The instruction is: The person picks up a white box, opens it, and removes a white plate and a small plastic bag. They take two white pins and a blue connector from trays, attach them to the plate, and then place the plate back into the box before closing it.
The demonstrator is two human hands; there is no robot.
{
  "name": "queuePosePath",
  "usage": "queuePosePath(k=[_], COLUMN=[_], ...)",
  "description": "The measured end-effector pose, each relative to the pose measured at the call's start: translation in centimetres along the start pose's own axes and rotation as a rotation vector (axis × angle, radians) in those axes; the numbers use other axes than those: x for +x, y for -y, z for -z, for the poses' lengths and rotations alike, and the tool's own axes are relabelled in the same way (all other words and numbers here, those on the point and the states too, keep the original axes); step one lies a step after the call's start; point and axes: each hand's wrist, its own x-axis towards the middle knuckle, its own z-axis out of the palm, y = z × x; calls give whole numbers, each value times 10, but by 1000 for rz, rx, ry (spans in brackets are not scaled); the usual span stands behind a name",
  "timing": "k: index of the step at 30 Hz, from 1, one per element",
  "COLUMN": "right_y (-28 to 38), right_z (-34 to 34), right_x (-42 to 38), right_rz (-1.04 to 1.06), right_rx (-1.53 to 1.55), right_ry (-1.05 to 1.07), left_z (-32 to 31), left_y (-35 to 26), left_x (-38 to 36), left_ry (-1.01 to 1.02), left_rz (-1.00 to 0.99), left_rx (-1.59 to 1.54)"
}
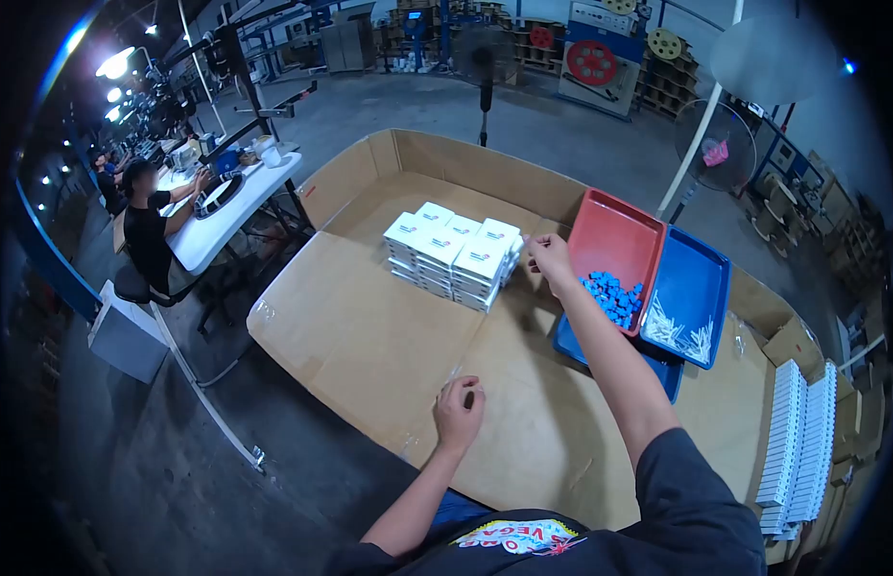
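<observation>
A stack of small white boxes [439,252] with printed lids stands on the cardboard surface, several boxes to a layer. My right hand [548,261] is at the stack's right side, its fingers bent together close to the outer boxes; whatever may be between the fingertips is too small to make out. Nearer to me, my left hand [459,411] hovers over the cardboard with loosely curled fingers and nothing visible in it. Right of my right hand, a red tray [614,226] holds small blue pieces [614,300].
A blue tray [701,259] with thin white pieces [677,331] adjoins the red one; another blue tray [669,379] lies beneath. Long rows of white boxes [797,442] stand at far right. Cardboard walls [494,163] edge the surface. Leftward, a person [151,226] sits at a white table [216,230].
</observation>
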Motion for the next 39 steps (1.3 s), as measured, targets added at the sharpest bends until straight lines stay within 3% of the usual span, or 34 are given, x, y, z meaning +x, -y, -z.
queuePosePath(k=[5,8,26,32,34,39], right_y=[-26,-22,-30,-44,-6,17], right_z=[-14,-21,-27,4,20,64], right_x=[57,58,59,75,36,-44], right_rz=[-241,-323,-297,-175,-126,125], right_rx=[-198,-79,141,378,416,560], right_ry=[-4,12,16,-58,-144,53], left_z=[3,3,3,-1,-1,-4], left_y=[-4,-4,-3,0,0,2], left_x=[1,2,2,0,0,-1], left_ry=[17,25,47,46,42,22], left_rz=[-13,-36,-74,-81,-84,-91], left_rx=[-15,15,38,49,47,33])
